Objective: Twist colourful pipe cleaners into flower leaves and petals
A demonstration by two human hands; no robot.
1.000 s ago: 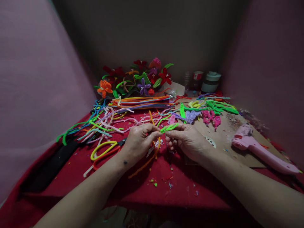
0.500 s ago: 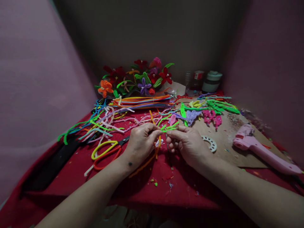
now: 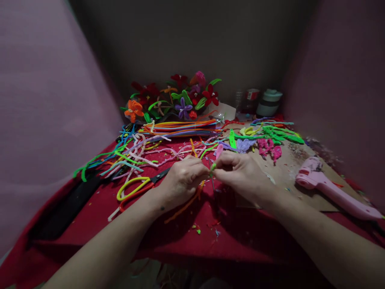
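Between my two hands, above the red cloth, is a bright green pipe cleaner, mostly covered by fingers. My left hand pinches it from the left side, fingers curled. From the right, my right hand grips it between thumb and forefinger, the fingertips of both hands almost meeting. Under my left hand lies an orange pipe cleaner. Scissors with yellow and red handles rest beside my left wrist. Just beyond my right hand is a pink looped petal.
A pink glue gun lies on the brown board at right. Loose pipe cleaners spread over the left side, with a bundle behind. Fuzzy flowers and a lidded cup stand at the back.
My hands have closed in around the green pipe cleaner, so less of it shows. My right hand has turned and now covers most of the white ring with holes.
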